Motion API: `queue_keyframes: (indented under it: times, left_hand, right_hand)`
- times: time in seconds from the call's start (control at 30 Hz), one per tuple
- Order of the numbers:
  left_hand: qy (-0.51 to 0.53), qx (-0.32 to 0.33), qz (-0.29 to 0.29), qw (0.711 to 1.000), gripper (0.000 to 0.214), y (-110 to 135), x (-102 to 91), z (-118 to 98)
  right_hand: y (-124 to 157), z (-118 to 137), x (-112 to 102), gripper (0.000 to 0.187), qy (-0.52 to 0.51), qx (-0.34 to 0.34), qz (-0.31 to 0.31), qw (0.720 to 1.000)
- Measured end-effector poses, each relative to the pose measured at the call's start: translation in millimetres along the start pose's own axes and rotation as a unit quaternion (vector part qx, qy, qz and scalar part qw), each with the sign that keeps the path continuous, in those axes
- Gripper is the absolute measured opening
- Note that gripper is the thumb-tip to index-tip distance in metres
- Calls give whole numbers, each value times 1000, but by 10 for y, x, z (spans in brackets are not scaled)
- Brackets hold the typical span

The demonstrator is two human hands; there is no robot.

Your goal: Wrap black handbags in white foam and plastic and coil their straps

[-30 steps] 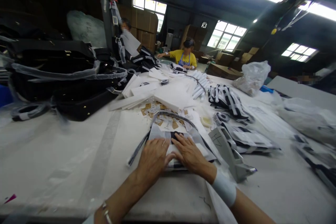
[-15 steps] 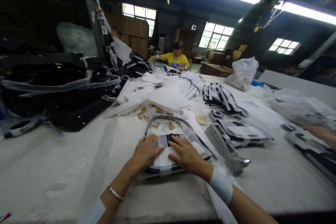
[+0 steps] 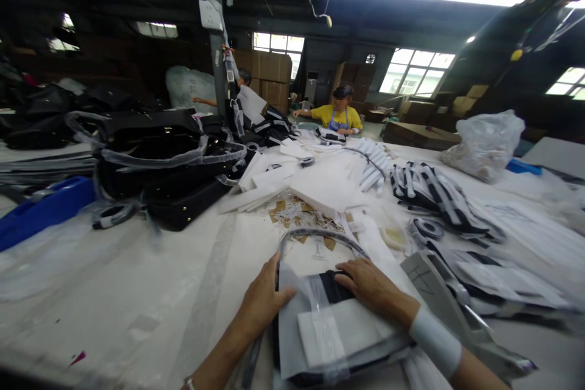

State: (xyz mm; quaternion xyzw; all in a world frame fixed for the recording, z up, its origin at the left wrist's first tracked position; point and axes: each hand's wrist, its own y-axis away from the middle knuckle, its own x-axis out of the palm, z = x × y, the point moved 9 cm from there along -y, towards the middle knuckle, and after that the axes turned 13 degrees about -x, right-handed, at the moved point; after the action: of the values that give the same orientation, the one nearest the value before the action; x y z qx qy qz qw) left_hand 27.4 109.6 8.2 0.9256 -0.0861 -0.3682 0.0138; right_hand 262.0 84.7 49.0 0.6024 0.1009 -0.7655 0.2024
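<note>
A dark handbag (image 3: 287, 335) lies in front of me, wrapped in white sheeting with a folded white pad (image 3: 361, 324) taped across it by a clear strip. Its wrapped handle (image 3: 315, 232) arches away from me. My left hand (image 3: 261, 297) holds the bag's left edge, thumb on the white sheeting and fingers along the side by the handle's base. Across the bag's upper right edge, my right hand (image 3: 372, 285) lies with its fingers stretched over the black part. A grey tape dispenser (image 3: 450, 304) stands just right of the bag.
Tags (image 3: 301, 214) and white sheets (image 3: 320, 186) lie beyond the handle. Black bags (image 3: 169, 195) and a blue bin (image 3: 50, 210) are at left. Wrapped straps (image 3: 429, 192) and another bag (image 3: 507, 280) lie right. A person in yellow (image 3: 339, 116) works across the table.
The view has swung left. The bag is nearer to me; my left hand has gone from flat on it to its left edge, and my right hand to its upper right edge.
</note>
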Motion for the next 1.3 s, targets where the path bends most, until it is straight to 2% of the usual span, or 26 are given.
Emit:
queue_keyframes:
  times: [0.1, 0.2, 0.23, 0.3, 0.37, 0.43, 0.5, 0.6, 0.73, 0.83, 0.9, 1.0, 1.1, 1.2, 1.3]
  left_hand:
    - [84, -5, 17, 996, 87, -102, 33, 32]
    - [89, -6, 71, 993, 87, -190, 9, -14]
    - [78, 1, 94, 992, 79, -226, -13, -48]
    - [51, 8, 122, 991, 49, -345, -96, -108]
    - [30, -11, 105, 994, 22, -563, -221, -127]
    - [13, -49, 64, 997, 23, -850, -323, -124]
    - [-8, -90, 35, 995, 26, -1142, -332, -129]
    - [-36, -142, 22, 989, 27, -1493, -204, -160]
    - [-33, -188, 27, 981, 31, -1722, 29, -174]
    - [15, -197, 37, 979, 32, -1766, 118, -130]
    - [69, -189, 47, 978, 31, -1762, 104, -91]
    - [174, -163, 54, 970, 30, -1723, -50, -50]
    - [271, -133, 54, 952, 29, -1621, -312, -53]
    - [330, -102, 80, 935, 31, -1420, -518, -138]
    - [342, -69, 146, 926, 31, -1106, -571, -326]
  right_hand:
    - [-57, 6, 51, 46, -16, -12, 9, 1000]
    - [-58, -2, 65, 50, -24, -13, 11, 1000]
    - [-46, -3, 78, 51, -22, -14, 9, 1000]
    - [-4, 4, 128, 51, -14, -18, -1, 1000]
    - [61, 33, 195, 50, 4, -31, -27, 999]
    - [144, 73, 254, 46, 31, -45, -67, 996]
    - [226, 106, 314, 42, 55, -52, -99, 992]
    - [304, 129, 389, 39, 72, -47, -112, 990]
    - [327, 144, 412, 38, 79, -39, -110, 990]
    - [326, 151, 397, 37, 79, -36, -111, 990]
    - [324, 155, 394, 36, 75, -38, -108, 991]
    - [314, 146, 426, 36, 63, -37, -92, 993]
    - [303, 137, 436, 33, 47, -30, -90, 994]
    - [329, 106, 256, 29, -1, 8, -154, 988]
    - [373, 203, -118, 30, -95, 4, -252, 963]
